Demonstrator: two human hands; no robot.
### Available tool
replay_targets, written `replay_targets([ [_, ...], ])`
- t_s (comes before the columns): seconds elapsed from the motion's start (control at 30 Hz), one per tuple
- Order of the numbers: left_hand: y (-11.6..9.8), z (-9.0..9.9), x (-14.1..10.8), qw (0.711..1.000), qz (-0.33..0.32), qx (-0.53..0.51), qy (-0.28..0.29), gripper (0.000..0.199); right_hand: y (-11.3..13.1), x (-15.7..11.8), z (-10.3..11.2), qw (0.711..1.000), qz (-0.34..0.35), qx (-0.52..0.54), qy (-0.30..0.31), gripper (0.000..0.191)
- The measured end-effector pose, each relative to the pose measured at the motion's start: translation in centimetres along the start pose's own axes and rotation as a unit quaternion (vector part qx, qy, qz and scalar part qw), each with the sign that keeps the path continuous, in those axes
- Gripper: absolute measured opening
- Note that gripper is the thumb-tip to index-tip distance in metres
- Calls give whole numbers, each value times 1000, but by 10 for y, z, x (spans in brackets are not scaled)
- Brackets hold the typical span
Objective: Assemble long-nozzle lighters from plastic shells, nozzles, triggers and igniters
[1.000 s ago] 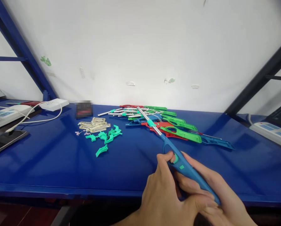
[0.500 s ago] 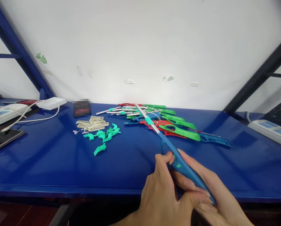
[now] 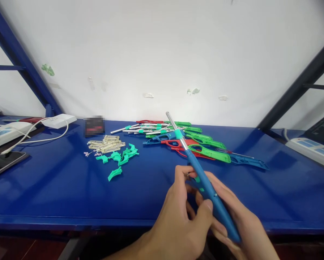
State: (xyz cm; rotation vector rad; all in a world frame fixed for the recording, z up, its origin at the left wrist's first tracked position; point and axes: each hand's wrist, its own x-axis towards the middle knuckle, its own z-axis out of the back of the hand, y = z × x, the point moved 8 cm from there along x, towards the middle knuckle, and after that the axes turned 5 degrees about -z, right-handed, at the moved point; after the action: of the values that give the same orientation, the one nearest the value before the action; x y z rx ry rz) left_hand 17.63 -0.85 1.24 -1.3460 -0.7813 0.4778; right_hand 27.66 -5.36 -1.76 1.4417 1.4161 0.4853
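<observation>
A long blue lighter (image 3: 211, 195) with a metal tube and a teal collar is held slanting up and to the left above the desk's front part. My right hand (image 3: 240, 213) wraps round its handle from the right. On the left side, my left hand (image 3: 182, 213) has its fingers closed on the lighter near the teal trigger, with the thumb beside the handle. Beyond the tube lies a pile of red, blue and green handle shells (image 3: 209, 153) with metal tubes. Teal trigger pieces (image 3: 115, 173) lie to the left.
Cream-coloured parts (image 3: 107, 143) are heaped behind the teal pieces, near a dark pixelated box (image 3: 94, 126). A phone (image 3: 6, 163), white cables and a power strip (image 3: 12, 133) sit at the left. Another power strip (image 3: 314, 151) is at the right. A wall stands behind.
The lighter has rolled and become steeper, its tip moving right and up. My left thumb has come up beside the handle, and my left hand has shifted a little to the left.
</observation>
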Motion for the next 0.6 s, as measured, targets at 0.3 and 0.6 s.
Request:
replay_targets([
  [0.3,-4,0,1,1000,-1,-27,3,27,6,-7,-7,997,44,-58,-4,64],
  [0.6,-9,-2,2,999,-15,-28,10,26,7,-6,2,997,38,-68,-19,57],
])
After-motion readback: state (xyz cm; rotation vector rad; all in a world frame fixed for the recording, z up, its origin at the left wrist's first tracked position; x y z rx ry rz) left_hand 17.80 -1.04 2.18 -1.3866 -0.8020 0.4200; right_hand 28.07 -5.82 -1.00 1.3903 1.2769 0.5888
